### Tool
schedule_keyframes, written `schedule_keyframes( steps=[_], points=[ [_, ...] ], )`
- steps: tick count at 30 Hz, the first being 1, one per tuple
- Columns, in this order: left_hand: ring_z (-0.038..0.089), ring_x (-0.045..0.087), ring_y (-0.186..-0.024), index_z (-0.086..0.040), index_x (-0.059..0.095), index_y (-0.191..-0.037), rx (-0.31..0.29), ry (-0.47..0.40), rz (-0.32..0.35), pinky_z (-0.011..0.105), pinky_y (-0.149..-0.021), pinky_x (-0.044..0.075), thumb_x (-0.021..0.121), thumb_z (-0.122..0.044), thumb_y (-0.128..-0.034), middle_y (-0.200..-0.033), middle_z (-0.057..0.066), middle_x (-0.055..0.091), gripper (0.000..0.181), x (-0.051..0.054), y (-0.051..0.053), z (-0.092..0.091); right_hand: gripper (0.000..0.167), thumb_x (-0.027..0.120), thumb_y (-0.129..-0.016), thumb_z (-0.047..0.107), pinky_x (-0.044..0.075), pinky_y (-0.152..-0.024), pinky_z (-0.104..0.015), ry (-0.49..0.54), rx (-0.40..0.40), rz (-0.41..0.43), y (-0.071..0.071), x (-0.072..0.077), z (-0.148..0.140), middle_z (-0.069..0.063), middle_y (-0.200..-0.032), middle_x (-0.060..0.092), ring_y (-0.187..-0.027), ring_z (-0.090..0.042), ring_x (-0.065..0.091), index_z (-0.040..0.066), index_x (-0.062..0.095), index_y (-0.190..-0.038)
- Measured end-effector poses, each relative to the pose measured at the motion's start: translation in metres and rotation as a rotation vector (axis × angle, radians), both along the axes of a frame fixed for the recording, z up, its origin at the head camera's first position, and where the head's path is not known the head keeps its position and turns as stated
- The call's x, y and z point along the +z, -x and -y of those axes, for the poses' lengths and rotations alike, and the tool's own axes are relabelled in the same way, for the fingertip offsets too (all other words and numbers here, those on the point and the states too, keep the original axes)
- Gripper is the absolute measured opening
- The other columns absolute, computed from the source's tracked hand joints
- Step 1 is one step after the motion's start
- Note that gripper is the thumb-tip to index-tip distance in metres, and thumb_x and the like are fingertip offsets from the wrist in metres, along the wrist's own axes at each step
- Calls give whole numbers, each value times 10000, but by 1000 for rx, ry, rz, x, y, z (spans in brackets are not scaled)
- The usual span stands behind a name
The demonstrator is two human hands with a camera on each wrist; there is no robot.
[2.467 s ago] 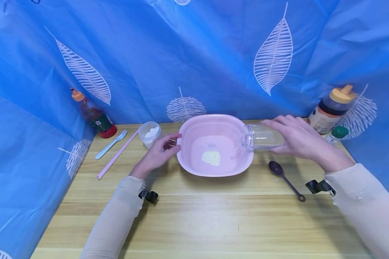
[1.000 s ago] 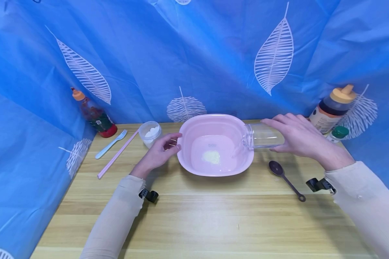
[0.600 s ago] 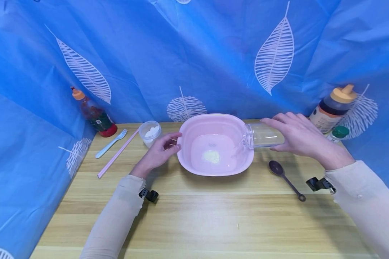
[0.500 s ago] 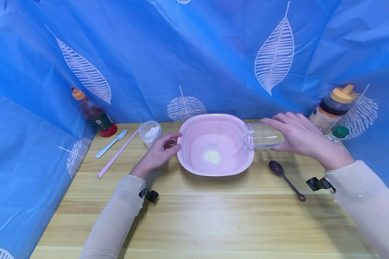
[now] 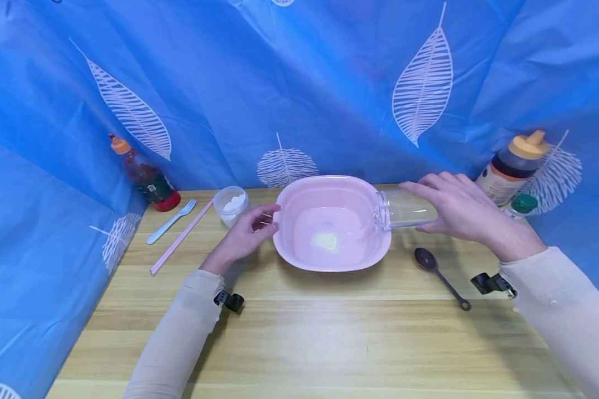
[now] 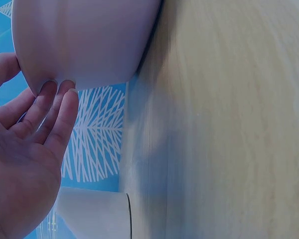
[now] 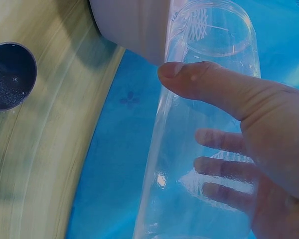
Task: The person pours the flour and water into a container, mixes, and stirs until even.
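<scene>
A pink basin [image 5: 304, 260] stands at the middle of the table, with a pale powdery patch [image 5: 324, 241] on its bottom under clear liquid. My left hand [image 5: 249, 233] holds the basin's left rim; in the left wrist view, its fingertips touch the outer wall [image 6: 89, 40]. With my right hand [image 5: 459, 210] I grip a clear jar [image 5: 406, 209] lying almost level, its mouth over the basin's right rim. Clear liquid runs from the mouth down into the basin. In the right wrist view, the thumb lies on the near side of the jar [image 7: 174, 164] and fingers show through it.
Left of the basin are a small clear tub [image 5: 224, 199] of white stuff, pink chopsticks [image 5: 179, 238], a light-blue fork [image 5: 169, 223] and a red sauce bottle [image 5: 147, 177]. On the right lie a dark measuring spoon [image 5: 441, 277], a dark sauce bottle [image 5: 509, 169] and a green-capped bottle [image 5: 521, 205].
The pale patch in the basin has grown fainter and wetter at its edges as liquid spreads across the bottom. Both hands, the basin and the jar stay nearly where they were.
</scene>
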State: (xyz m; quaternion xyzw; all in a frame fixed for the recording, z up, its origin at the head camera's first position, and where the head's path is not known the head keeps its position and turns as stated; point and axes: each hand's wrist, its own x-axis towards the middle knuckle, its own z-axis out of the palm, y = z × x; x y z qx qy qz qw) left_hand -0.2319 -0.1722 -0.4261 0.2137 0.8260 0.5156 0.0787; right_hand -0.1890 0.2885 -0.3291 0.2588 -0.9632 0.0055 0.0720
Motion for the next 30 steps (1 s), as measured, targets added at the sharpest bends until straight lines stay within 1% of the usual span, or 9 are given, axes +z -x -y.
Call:
schedule_keyframes(
  steps=[7,15,20,26,30],
  points=[
    [411,659,-1276,-29,562,-1535,0,2,-1,519,-1073,542,677,-174,-1056,-1433,245,650,514,0,0,0,929,989,-760,364,490,-984,-572,17,-20,29,0,0,1,-159,-1341,694,-1208,-383,592,170,570,-1566],
    [405,657,-1276,-36,557,-1541,1,9,4,484,-1062,543,676,-187,-1059,-1432,241,650,519,0,0,0,916,977,-788,367,483,-1007,-584,80,-32,74,-1,-3,0,-164,-1364,686,-1218,-380,582,173,555,-1578],
    [401,654,-1277,-37,557,-1541,3,8,8,493,-1069,537,674,-189,-1060,-1435,237,649,518,1,-1,0,915,965,-808,370,484,-1003,-585,121,-42,102,0,-7,0,-163,-1370,675,-1218,-376,577,177,533,-1590],
    [406,656,-1276,-31,558,-1538,0,3,4,501,-1071,539,673,-175,-1058,-1431,243,650,514,0,-1,0,924,955,-824,379,472,-1046,-629,215,-64,148,2,-15,-4,-177,-1372,658,-1232,-385,577,156,505,-1601],
    [402,656,-1274,-37,558,-1540,0,6,8,492,-1069,540,672,-177,-1058,-1418,240,657,514,0,0,0,942,961,-818,369,481,-1053,-652,312,-79,163,5,-20,-7,-186,-1348,654,-1249,-399,579,115,496,-1598]
  ],
)
